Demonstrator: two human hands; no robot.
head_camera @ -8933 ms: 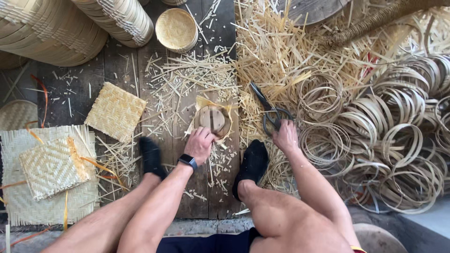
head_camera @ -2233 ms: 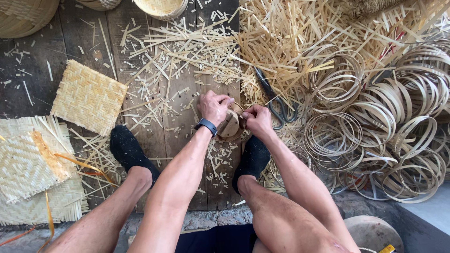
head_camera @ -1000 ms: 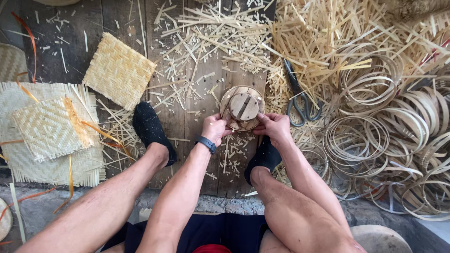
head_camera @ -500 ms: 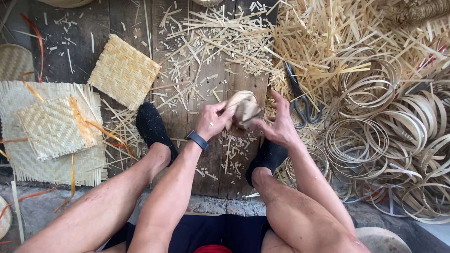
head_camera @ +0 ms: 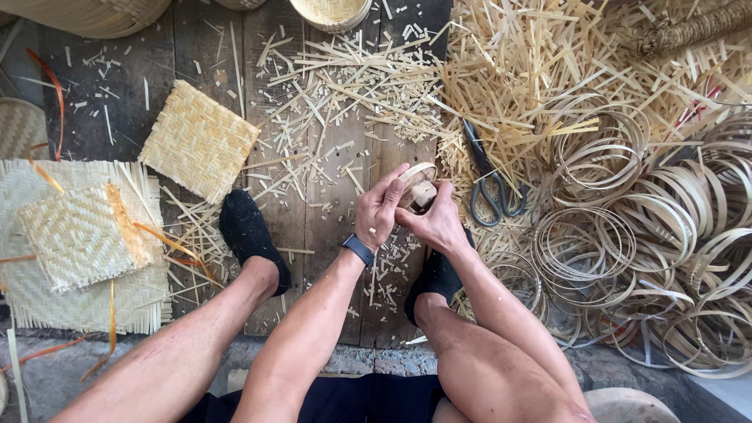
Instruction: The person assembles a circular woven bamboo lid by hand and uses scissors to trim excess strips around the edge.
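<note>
A small round woven bamboo basket (head_camera: 417, 186) on a wooden block is held between both hands over the dark plank floor (head_camera: 313, 227). My left hand (head_camera: 377, 210), with a dark wrist band, wraps its left side with the fingers curled over the rim. On the basket's right side, my right hand (head_camera: 435, 222) grips it from below. Most of the basket is hidden by the fingers. Black scissors (head_camera: 490, 180) lie just right of the hands on the bamboo strips.
Loose bamboo strips (head_camera: 517, 70) cover the upper right. Many bamboo hoops (head_camera: 650, 243) pile at right. A square woven mat (head_camera: 197, 141) lies upper left, with more woven mats (head_camera: 74, 243) at far left. A round basket (head_camera: 333, 12) sits at the top edge. My black shoes (head_camera: 249, 235) rest on the planks.
The basket went from lying on the floor under my left hand to being lifted and turned in both hands. My right hand left the scissors and joined the basket.
</note>
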